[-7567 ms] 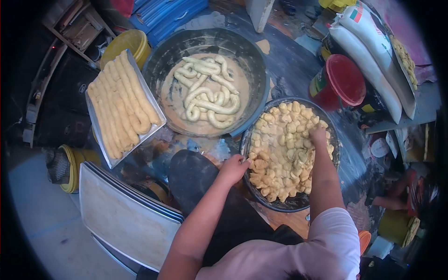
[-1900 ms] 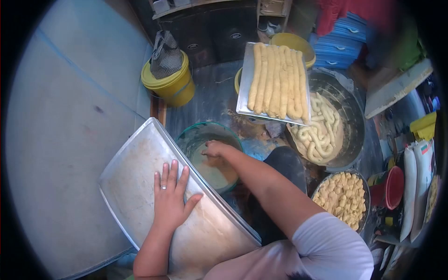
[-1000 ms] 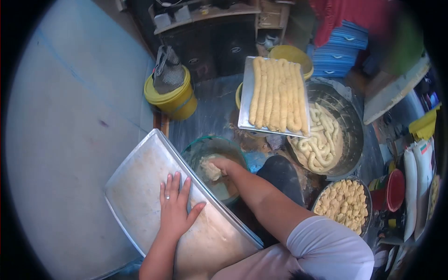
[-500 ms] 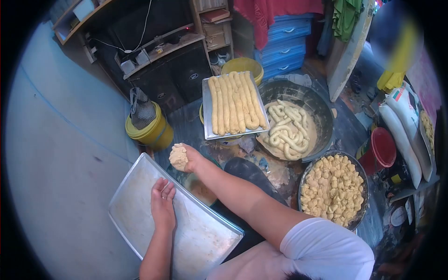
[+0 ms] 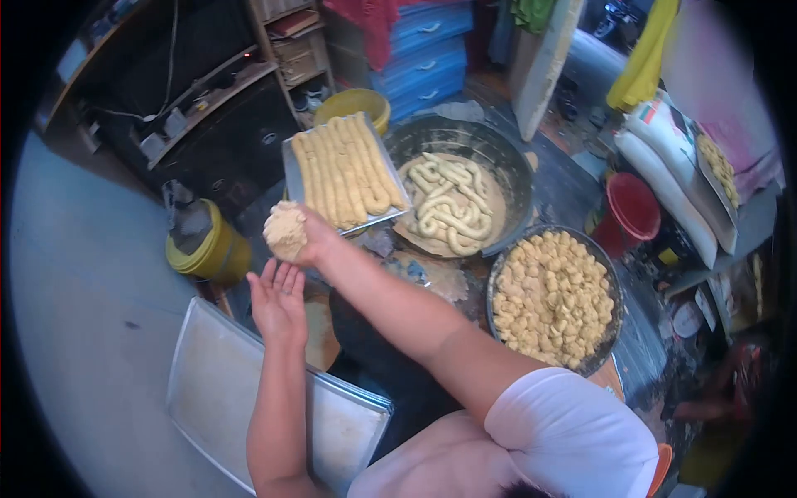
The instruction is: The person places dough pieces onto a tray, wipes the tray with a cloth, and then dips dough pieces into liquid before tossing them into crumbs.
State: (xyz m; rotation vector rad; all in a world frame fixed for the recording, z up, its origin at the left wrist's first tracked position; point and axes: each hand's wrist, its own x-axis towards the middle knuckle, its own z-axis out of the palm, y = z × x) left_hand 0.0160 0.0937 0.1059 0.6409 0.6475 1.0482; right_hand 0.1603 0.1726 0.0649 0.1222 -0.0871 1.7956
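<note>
My right hand (image 5: 320,238) is closed around a handful of pale, crumbly powder that looks like flour (image 5: 285,230), held up in front of me. Just below it, my left hand (image 5: 280,303) is open, palm up with fingers spread, apparently holding nothing. Under my left forearm lean stacked metal trays (image 5: 220,373). Beyond my right hand lies a metal tray (image 5: 294,170) bearing several long dough strips (image 5: 344,170) side by side. Partly hidden below my hands is a container with pale powder (image 5: 320,328).
A black basin (image 5: 508,158) holds thick dough ropes (image 5: 452,207) on powder. Nearer, a round basin (image 5: 618,311) is full of small dough pieces (image 5: 552,295). Yellow buckets (image 5: 220,249), a red bucket (image 5: 631,216), white sacks (image 5: 664,183) and blue drawers (image 5: 427,62) stand around.
My left hand has lifted off the metal tray and turned palm up beneath my right hand. My right hand still holds the powder. The whole view has shifted, with surroundings now further left.
</note>
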